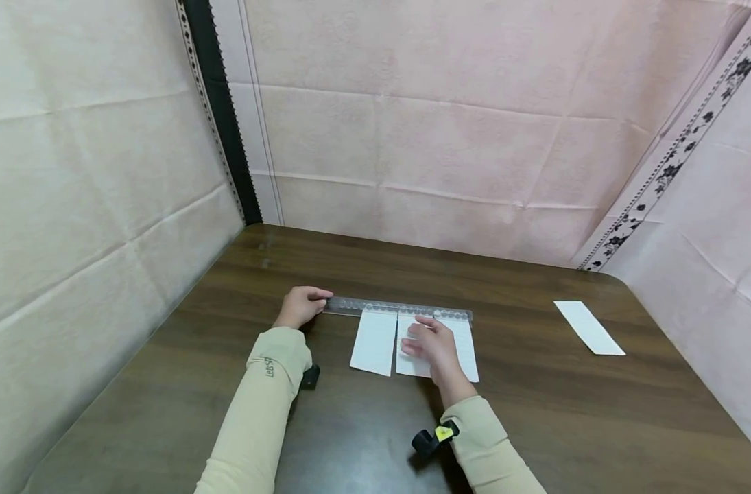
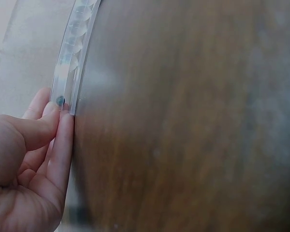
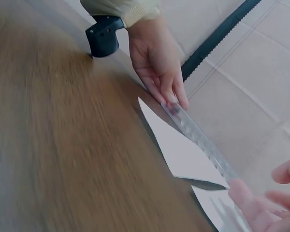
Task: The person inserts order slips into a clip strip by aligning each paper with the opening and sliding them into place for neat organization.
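My left hand (image 1: 299,307) pinches the left end of a clear plastic ruler (image 1: 349,306) between thumb and fingers. In the left wrist view that grip shows closely, the thumb lying over a dark spot near the end of the ruler (image 2: 65,72). Two white paper pieces lie side by side with their top edges at the ruler: a left piece (image 1: 373,343) and a right piece (image 1: 466,351), a narrow gap between them. Over the right piece is my right hand (image 1: 435,348), fingers loosely bent and apart, holding nothing. The right wrist view shows its parted fingers (image 3: 253,208) beside the ruler.
A separate white paper strip (image 1: 590,329) lies slantwise on the right side of the brown wooden table (image 1: 505,439). Pale cloth (image 1: 412,137) hangs behind the table and at both sides. A small black device (image 1: 433,439) is strapped at each wrist.
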A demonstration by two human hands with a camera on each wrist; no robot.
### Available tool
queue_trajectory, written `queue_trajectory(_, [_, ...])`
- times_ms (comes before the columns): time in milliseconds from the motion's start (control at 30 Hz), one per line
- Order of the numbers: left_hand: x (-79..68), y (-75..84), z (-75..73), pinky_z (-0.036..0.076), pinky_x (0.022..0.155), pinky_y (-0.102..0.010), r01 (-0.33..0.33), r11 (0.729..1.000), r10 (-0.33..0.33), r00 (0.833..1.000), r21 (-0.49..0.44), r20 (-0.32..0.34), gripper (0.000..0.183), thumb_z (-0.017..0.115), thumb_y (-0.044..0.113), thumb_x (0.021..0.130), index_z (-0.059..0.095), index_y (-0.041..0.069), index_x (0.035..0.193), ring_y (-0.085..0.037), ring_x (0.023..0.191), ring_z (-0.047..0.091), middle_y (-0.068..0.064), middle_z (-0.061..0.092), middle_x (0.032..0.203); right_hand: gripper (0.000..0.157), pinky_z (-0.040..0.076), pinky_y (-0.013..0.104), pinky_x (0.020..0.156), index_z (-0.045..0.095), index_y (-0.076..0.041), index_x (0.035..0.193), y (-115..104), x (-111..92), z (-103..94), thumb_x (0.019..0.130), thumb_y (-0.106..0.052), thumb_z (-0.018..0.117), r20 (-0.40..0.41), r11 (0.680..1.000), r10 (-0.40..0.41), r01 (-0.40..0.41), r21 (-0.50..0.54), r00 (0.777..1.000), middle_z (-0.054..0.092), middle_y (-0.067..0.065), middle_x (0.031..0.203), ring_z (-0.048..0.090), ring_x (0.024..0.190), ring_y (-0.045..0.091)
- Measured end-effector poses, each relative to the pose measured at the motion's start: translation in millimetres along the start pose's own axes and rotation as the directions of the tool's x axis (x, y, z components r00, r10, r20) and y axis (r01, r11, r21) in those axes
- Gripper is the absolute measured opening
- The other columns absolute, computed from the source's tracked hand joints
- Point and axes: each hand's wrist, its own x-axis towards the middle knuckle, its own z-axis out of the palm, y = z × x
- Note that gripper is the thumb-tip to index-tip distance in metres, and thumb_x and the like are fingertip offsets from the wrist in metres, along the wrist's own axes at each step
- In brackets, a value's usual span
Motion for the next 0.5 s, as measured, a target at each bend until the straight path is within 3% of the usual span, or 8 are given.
queue_trajectory(233, [2.3, -1.9, 1.3, 0.049, 0.082, -0.035, -0.008, 1.000, 0.008, 1.000, 0.005, 0.007, 0.022, 0.061, 0.004, 0.089, 0.070, 0.006, 0.109, -0.025, 0.097, 0.059, -0.015, 0.064, 0.113, 0.034, 0.054, 0.033, 0.066, 0.050, 0.006, 0.126, 0, 4, -18.9, 0.097, -0.011, 0.045, -0.056, 0.999, -0.040, 0.042, 0.032, 0.998, 0.058, 0.028, 0.108, 0.067, 0.072, 0.021])
queue_trajectory(500, [0.8, -0.8, 1.8, 0.048, 0.084, -0.036, 0.011, 1.000, -0.011, 1.000, 0.006, 0.011, 0.022, 0.060, 0.004, 0.090, 0.070, 0.006, 0.110, -0.025, 0.098, 0.058, -0.015, 0.063, 0.114, 0.038, 0.054, 0.031, 0.065, 0.051, 0.004, 0.125, -2, 4, -40.9, 0.098, -0.022, 0.047, -0.098, 0.998, -0.058, 0.062, 0.034, 0.994, 0.059, 0.023, 0.102, 0.066, 0.068, 0.019])
